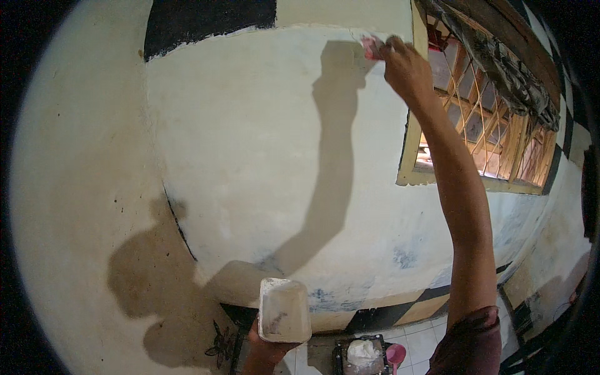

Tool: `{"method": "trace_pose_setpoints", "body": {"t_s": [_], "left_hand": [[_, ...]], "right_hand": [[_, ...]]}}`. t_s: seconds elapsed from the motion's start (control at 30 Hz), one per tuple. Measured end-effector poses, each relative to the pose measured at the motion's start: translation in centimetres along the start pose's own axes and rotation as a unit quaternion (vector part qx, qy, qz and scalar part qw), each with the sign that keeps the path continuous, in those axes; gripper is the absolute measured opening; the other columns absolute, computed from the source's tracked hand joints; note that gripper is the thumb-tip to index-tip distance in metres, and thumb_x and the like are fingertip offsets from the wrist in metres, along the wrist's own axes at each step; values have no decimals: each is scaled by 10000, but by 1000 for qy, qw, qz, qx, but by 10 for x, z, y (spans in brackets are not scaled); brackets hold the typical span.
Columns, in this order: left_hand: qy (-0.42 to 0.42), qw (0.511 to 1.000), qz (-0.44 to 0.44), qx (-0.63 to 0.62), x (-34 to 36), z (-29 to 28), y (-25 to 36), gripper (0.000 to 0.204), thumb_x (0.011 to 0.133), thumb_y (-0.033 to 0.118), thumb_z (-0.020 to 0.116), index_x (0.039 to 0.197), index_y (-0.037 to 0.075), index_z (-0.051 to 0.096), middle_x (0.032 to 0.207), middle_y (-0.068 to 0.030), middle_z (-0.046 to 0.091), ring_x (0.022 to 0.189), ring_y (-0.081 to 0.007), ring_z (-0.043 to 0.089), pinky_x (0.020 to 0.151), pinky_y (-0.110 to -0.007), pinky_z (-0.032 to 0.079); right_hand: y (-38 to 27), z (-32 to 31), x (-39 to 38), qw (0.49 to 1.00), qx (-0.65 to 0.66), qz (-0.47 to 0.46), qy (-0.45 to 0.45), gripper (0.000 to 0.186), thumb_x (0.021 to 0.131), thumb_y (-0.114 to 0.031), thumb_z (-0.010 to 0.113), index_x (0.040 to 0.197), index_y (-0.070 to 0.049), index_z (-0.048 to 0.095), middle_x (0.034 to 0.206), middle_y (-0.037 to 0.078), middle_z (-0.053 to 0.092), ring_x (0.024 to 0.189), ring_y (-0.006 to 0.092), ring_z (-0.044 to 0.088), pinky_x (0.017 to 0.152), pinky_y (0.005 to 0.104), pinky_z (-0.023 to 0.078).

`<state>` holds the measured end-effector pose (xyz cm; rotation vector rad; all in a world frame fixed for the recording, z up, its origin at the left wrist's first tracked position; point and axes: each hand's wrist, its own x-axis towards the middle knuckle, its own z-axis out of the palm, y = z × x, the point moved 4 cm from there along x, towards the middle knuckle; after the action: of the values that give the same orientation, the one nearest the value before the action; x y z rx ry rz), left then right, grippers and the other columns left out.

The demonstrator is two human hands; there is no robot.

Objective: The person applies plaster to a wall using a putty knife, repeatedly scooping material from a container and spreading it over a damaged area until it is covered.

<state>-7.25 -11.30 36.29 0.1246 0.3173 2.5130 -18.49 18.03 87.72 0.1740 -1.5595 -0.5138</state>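
High on the white wall (250,137), near the upper corner of the window frame, my right hand (406,65) is closed around a small red putty scraper (372,47). White smears show on the scraper, which sits against or very close to the wall; its edge is hard to make out. Low in the view, my left hand (265,347) grips a white rectangular plastic tub (284,310) from below and the side. The tub is tilted so its inside shows, with greyish-white residue on the bottom. My left fingers are partly hidden by it.
A wooden window (412,150) with a lattice and a bunched dark curtain (515,81) is at right. On the tiled floor (420,344) stand a dark tray-like item with a white heap (362,353) and a pink scoop (395,354). Black checks pattern the wall.
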Motion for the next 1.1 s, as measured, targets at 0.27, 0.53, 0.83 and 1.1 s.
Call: {"method": "trace_pose_setpoints", "body": {"t_s": [0.27, 0.53, 0.83, 1.1], "left_hand": [[47, 987, 28, 154, 1, 10, -4, 636, 910, 547, 330, 1404, 147, 358, 1380, -155, 413, 1243, -411, 437, 952, -678, 367], [16, 991, 23, 131, -3, 23, 1, 620, 922, 522, 341, 1404, 132, 350, 1371, -156, 417, 1242, -409, 436, 933, -675, 385], [107, 993, 4, 57, -10, 54, -1, 897, 581, 439, 854, 1294, 94, 433, 1272, -114, 520, 1149, -263, 542, 959, -443, 478], [-1, 1000, -15, -7, -1, 24, -4, 643, 923, 553, 306, 1407, 131, 344, 1356, -166, 435, 1198, -423, 479, 900, -666, 428]], "right_hand": [[-26, 34, -12, 993, 12, -57, -100, 173, 762, 3, 538, 893, -46, 641, 984, 98, 586, 902, 285, 611, 751, 388, 540], [8, 15, 0, 998, -27, -4, -62, 263, 813, -21, 503, 973, -141, 674, 1090, 37, 590, 977, 262, 600, 798, 383, 540], [-3, 31, -61, 997, -37, -48, -47, 216, 790, -52, 539, 955, -115, 664, 1081, 99, 578, 942, 282, 600, 742, 383, 553], [0, 22, 30, 996, -51, -57, -51, 169, 813, -73, 530, 933, -113, 643, 1083, 62, 584, 937, 258, 603, 720, 370, 558]]}}
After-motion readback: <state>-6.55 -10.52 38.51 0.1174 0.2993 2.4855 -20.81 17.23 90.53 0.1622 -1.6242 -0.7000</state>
